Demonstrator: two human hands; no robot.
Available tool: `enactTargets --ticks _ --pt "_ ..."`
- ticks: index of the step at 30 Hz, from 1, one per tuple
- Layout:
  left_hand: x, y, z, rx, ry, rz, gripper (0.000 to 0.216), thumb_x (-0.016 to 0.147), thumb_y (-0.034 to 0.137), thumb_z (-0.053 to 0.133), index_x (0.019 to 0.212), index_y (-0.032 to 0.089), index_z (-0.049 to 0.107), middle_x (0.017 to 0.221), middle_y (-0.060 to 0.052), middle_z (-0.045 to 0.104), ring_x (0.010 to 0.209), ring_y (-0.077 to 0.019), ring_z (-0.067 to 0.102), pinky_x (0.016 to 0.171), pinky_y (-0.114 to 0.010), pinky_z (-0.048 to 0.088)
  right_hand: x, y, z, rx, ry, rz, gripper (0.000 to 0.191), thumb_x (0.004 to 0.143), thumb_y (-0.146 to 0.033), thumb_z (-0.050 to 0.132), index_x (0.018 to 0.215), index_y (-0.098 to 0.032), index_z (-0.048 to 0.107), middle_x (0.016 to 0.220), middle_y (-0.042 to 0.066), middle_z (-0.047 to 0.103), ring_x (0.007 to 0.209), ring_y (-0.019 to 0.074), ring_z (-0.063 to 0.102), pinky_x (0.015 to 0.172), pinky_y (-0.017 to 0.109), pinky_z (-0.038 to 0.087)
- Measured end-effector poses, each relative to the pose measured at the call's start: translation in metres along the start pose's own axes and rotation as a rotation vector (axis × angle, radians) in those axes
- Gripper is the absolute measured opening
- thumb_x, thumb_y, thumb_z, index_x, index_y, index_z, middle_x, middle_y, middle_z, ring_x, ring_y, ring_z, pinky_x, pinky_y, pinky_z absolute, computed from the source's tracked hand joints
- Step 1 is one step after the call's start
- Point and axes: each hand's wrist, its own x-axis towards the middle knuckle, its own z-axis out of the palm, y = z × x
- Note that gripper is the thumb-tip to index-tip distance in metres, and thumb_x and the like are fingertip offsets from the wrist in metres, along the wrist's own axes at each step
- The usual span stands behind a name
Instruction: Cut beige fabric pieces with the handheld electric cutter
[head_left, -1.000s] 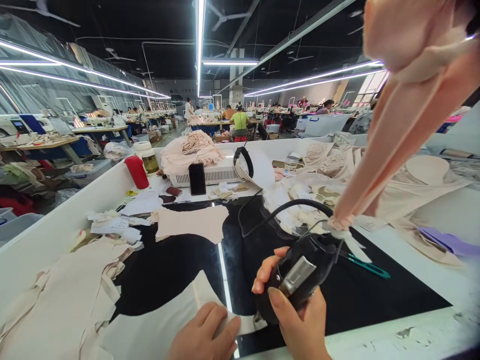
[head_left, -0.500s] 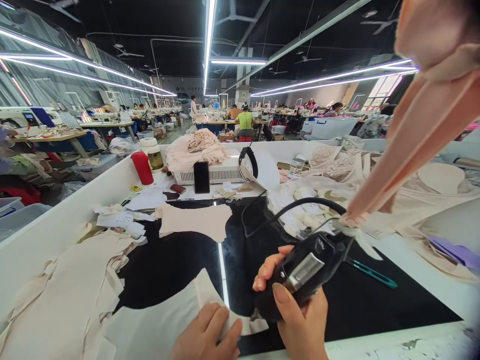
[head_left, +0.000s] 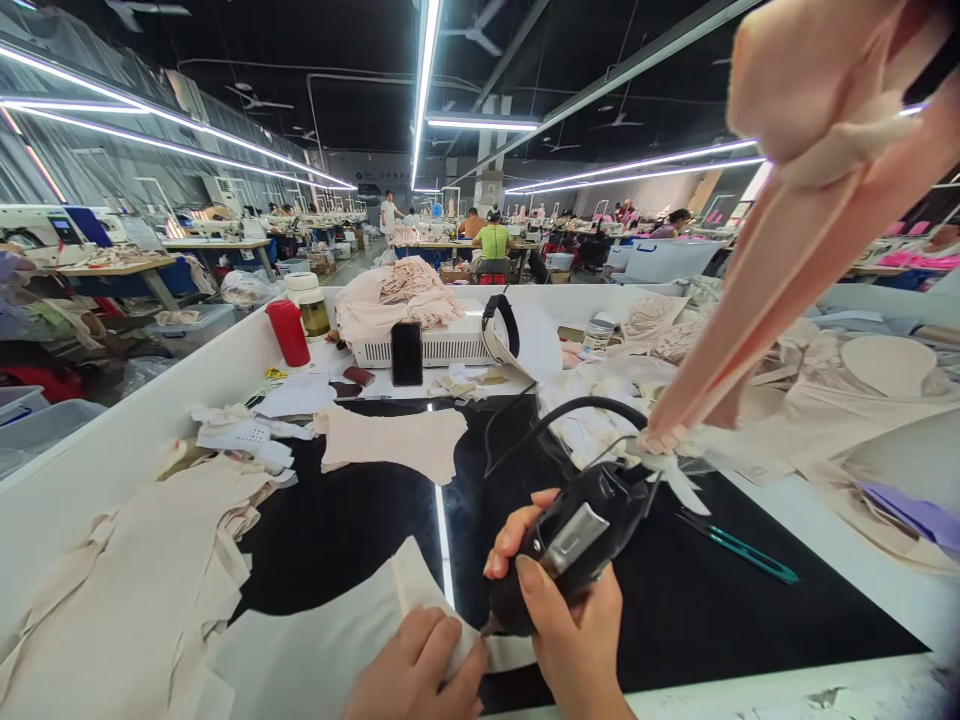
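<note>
My right hand (head_left: 562, 620) is wrapped around a black corded handheld power tool (head_left: 574, 545), tilted with its narrow metal tip low and to the left. A knotted pink cloth strap (head_left: 772, 270) holds the tool's upper end from above. Under the tip lies a pale fabric panel (head_left: 315, 640) with a curved edge, spread on the black work surface (head_left: 645, 590). My left hand (head_left: 424, 660), fingers bent and close together, holds the panel down just left of the tip. The fingertips' underside is hidden.
A smaller pale fabric piece (head_left: 394, 440) lies farther back; a stack of cut panels (head_left: 127, 580) is at left. Teal thread snips (head_left: 742, 550) lie at right. Behind stand a phone (head_left: 407, 354), a red bottle (head_left: 287, 333) and a white box (head_left: 367, 352) piled with fabric.
My right hand and the tool have moved left, bringing the tip along the panel's edge close to my left fingers. The left hand stays nearly in place.
</note>
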Motion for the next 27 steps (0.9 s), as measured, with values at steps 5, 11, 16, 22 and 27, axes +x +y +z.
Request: enactTargets --ticks 5,11,16,22,27 --pt "0.004 0.0 -0.002 -0.021 0.005 0.0 0.019 0.099 0.014 0.051 0.11 0.017 0.067 0.091 -0.007 0.066 0.082 -0.021 0.067 0.076 -0.03 0.062 0.005 0.006 -0.003 -0.017 -0.071 -0.044 0.035 0.095 -0.039 0.079 0.121 -0.03 0.057 0.086 -0.003 0.067 0.065 0.0148 0.067 0.064 0.029 0.057" --pt "0.004 0.0 -0.002 -0.013 0.015 -0.02 0.011 0.102 0.021 0.057 0.108 0.018 0.066 0.092 -0.005 0.063 0.085 -0.0194 0.066 0.078 -0.026 0.061 0.008 0.011 -0.003 -0.019 -0.123 -0.074 0.034 0.095 -0.034 0.078 0.122 -0.029 0.057 0.087 -0.002 0.068 0.066 0.0142 0.069 0.067 0.029 0.06" --pt "-0.003 -0.002 -0.002 0.005 0.037 -0.075 0.014 0.101 0.033 0.064 0.112 0.024 0.067 0.106 -0.008 0.063 0.098 -0.0243 0.065 0.085 -0.031 0.062 0.009 0.012 -0.003 -0.023 -0.119 -0.058 0.032 0.098 -0.032 0.076 0.123 -0.03 0.057 0.088 -0.003 0.068 0.067 0.0135 0.069 0.069 0.029 0.06" --pt "-0.008 0.002 0.015 -0.018 0.144 -0.142 0.016 0.104 0.035 0.054 0.107 0.025 0.067 0.106 -0.01 0.057 0.098 -0.0254 0.061 0.084 -0.032 0.062 0.011 0.014 0.005 -0.001 -0.121 -0.092 0.031 0.097 -0.035 0.077 0.122 -0.031 0.059 0.088 -0.003 0.068 0.067 0.0121 0.067 0.069 0.028 0.061" --pt "-0.018 0.008 0.034 -0.022 0.187 -0.192 0.024 0.107 0.038 0.045 0.11 0.028 0.067 0.106 -0.01 0.057 0.1 -0.0272 0.059 0.084 -0.034 0.062 0.011 0.015 0.01 -0.036 -0.083 -0.065 0.029 0.096 -0.034 0.078 0.117 -0.029 0.059 0.085 -0.003 0.069 0.065 0.0125 0.068 0.066 0.026 0.061"
